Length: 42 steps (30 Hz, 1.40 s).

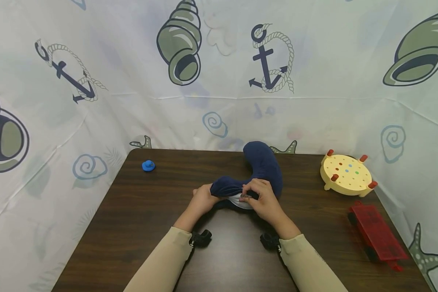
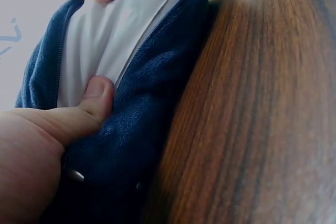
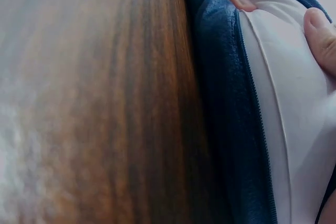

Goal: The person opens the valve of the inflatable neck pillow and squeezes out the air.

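Observation:
A navy plush neck pillow (image 1: 268,168) lies curved on the table, its zipper (image 3: 252,85) parted along the near side. White inner fabric (image 2: 142,9) shows through the gap. My left hand (image 1: 203,198) grips the pillow's left end; in the left wrist view its thumb (image 2: 97,95) presses on the white fabric between the zipper edges, and its other fingers are hidden beneath. Over the opening, my right hand (image 1: 262,198) has thumb and fingertips pinched together at the white inner fabric. Something small and greyish shows at those fingertips; I cannot tell what it is.
A small blue knob-like piece (image 1: 148,165) sits at the table's far left. To the right stand a cream round toy (image 1: 346,174) with red pegs and a translucent red wheeled toy (image 1: 377,231) near the edge. Printed cloth (image 1: 233,117) hangs behind the dark wooden table (image 1: 131,227).

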{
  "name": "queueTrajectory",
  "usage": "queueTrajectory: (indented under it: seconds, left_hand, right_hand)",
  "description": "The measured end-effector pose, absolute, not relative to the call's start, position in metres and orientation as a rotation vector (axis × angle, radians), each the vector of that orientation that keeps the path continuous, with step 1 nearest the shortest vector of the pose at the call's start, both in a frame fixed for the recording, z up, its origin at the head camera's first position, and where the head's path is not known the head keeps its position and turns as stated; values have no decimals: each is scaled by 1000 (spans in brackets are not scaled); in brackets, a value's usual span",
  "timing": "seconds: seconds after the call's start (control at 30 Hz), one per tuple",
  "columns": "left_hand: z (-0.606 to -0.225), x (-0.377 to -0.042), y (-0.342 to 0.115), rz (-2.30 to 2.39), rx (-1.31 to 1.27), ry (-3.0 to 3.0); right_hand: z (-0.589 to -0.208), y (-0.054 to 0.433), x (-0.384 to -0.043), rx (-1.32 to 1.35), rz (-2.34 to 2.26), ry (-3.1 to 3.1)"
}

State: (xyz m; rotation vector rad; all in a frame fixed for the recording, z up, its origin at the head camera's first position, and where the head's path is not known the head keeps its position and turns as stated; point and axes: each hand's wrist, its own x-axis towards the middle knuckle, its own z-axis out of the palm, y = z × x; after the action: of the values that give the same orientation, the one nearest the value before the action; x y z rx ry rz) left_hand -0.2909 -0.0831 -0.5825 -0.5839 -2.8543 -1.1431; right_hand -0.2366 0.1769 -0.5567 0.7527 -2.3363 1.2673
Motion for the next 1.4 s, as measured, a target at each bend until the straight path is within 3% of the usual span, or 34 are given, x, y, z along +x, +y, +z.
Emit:
queueTrajectory:
  seconds: [0.43, 0.7, 1.4]
  left_hand:
    - [-598, -300, -83, -1161, -543, -2869]
    - [-574, -286, -80, -1170, -558, -2866]
    - [-571, -286, -79, -1132, -547, -2948]
  right_hand:
    - [-559, 177, -237, 740, 1263, -2343]
    - [-561, 178, -239, 736, 1277, -2365]
    - [-565, 180, -241, 709, 1299, -2394]
